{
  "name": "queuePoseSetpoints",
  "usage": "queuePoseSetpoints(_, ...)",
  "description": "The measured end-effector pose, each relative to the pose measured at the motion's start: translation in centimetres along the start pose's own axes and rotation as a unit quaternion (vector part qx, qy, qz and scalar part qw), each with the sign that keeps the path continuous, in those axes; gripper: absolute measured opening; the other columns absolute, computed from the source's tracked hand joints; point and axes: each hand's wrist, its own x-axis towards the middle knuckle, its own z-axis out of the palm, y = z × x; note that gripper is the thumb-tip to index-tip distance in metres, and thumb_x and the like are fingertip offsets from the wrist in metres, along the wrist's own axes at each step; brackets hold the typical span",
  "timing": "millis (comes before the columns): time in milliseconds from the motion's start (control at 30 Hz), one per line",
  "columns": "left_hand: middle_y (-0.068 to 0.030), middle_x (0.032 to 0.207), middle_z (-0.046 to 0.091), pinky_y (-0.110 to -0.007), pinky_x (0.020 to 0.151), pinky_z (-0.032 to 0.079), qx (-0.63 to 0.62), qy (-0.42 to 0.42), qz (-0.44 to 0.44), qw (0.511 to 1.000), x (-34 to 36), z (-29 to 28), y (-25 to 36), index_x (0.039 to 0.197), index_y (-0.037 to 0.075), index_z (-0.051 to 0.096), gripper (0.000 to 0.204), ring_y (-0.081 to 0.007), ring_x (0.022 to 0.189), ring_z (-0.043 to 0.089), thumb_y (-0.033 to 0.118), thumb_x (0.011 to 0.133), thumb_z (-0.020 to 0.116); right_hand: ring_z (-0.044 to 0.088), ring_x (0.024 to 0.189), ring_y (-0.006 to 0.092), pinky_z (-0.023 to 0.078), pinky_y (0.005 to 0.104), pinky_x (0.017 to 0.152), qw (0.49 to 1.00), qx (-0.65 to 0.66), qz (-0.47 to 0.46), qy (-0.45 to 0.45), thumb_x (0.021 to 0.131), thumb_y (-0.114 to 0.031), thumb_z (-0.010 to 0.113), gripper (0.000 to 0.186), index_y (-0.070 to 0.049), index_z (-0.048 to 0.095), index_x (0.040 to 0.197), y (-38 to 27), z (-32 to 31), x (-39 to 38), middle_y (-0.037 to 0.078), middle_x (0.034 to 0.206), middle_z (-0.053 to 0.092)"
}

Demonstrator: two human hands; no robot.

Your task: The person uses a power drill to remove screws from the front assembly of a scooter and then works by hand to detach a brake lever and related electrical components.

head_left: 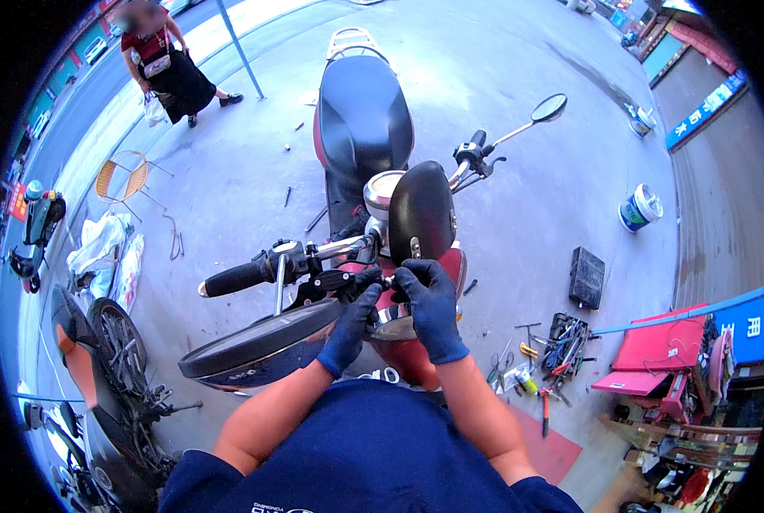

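Before me stands a red scooter with a black seat (366, 111). Both my hands, in dark gloves with blue cuffs, meet at its front below the handlebar. My left hand (358, 316) has its fingers closed by a small metal part (388, 282), too small to name. From the other side my right hand (429, 299) pinches at the same spot; what sits between its fingertips is mostly hidden. A black rounded headlight housing (422, 212) rises just beyond my right hand. The black handlebar grip (238, 278) and a large black-rimmed round part (262, 338) lie left of my left hand.
Hand tools (566, 346) lie in a tray on the ground at right, near a black case (587, 278) and a white bucket (641, 209). A red tool cabinet (655, 350) stands beyond. At left are a motorcycle (100, 376), a chair (125, 178) and a walking person (164, 68).
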Motion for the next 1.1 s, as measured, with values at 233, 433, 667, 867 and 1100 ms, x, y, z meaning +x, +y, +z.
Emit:
queuePoseSetpoints(233, -0.0008, 0.09, 0.064, -0.021, 0.052, 0.04, 0.008, 0.004, 0.066, 0.998, 1.0, 0.2, -1.2, 0.117, 0.007, 0.061, 0.033, -0.0057, 0.061, 0.049, 0.026, 0.09, 0.059, 0.061, 0.076, 0.0114, 0.051, 0.0258, 0.068, 0.999, -0.005, 0.003, -0.054, 0.087, -0.01, 0.063, 0.015, -0.002, 0.059, 0.1, 1.0, -0.5, -0.6, 0.006, 0.086, 0.063)
queuePoseSetpoints(433, -0.0112, 0.106, 0.061, -0.027, 0.076, 0.049, -0.127, -0.098, 0.023, 0.987, 0.1, -0.4, -0.7, 0.12, 0.003, 0.055, 0.034, -0.0165, 0.088, 0.059, 0.019, 0.091, 0.05, 0.056, 0.081, 0.0088, 0.048, 0.0233, 0.072, 0.971, -0.201, -0.124, -0.047, 0.081, -0.007, 0.07, 0.026, -0.002, 0.055, 0.101, 0.9, -0.5, -1.8, 0.005, 0.091, 0.06)
queuePoseSetpoints(667, -0.0152, 0.115, 0.057, -0.033, 0.093, 0.049, -0.171, -0.149, -0.071, 0.971, -0.7, -3.4, -1.5, 0.115, -0.003, 0.055, 0.04, -0.0257, 0.106, 0.058, -0.012, 0.077, 0.048, 0.058, 0.072, 0.0114, 0.049, 0.0265, 0.066, 0.992, -0.077, 0.002, -0.099, 0.079, -0.012, 0.072, 0.025, -0.001, 0.057, 0.097, 0.7, -2.2, 0.0, 0.006, 0.083, 0.061)
queuePoseSetpoints(867, -0.014, 0.108, 0.061, -0.031, 0.088, 0.051, -0.032, -0.081, 0.059, 0.995, -0.8, -2.6, -1.5, 0.111, -0.004, 0.056, 0.027, -0.0217, 0.1, 0.061, 0.0, 0.085, 0.053, 0.058, 0.076, 0.009, 0.049, 0.0246, 0.068, 0.969, -0.184, -0.074, -0.148, 0.081, -0.009, 0.069, 0.02, -0.001, 0.057, 0.096, 2.3, -0.8, -1.2, 0.005, 0.082, 0.061)
queuePoseSetpoints(1100, -0.0149, 0.102, 0.062, -0.033, 0.083, 0.053, 0.009, -0.015, 0.06, 0.998, -1.7, -2.5, -0.9, 0.109, -0.002, 0.056, 0.027, -0.0218, 0.095, 0.063, 0.01, 0.086, 0.061, 0.058, 0.074, 0.0103, 0.049, 0.0268, 0.066, 0.968, -0.194, -0.082, -0.139, 0.082, -0.013, 0.068, 0.019, 0.0, 0.059, 0.091, 1.3, 0.1, -2.1, 0.007, 0.081, 0.062)
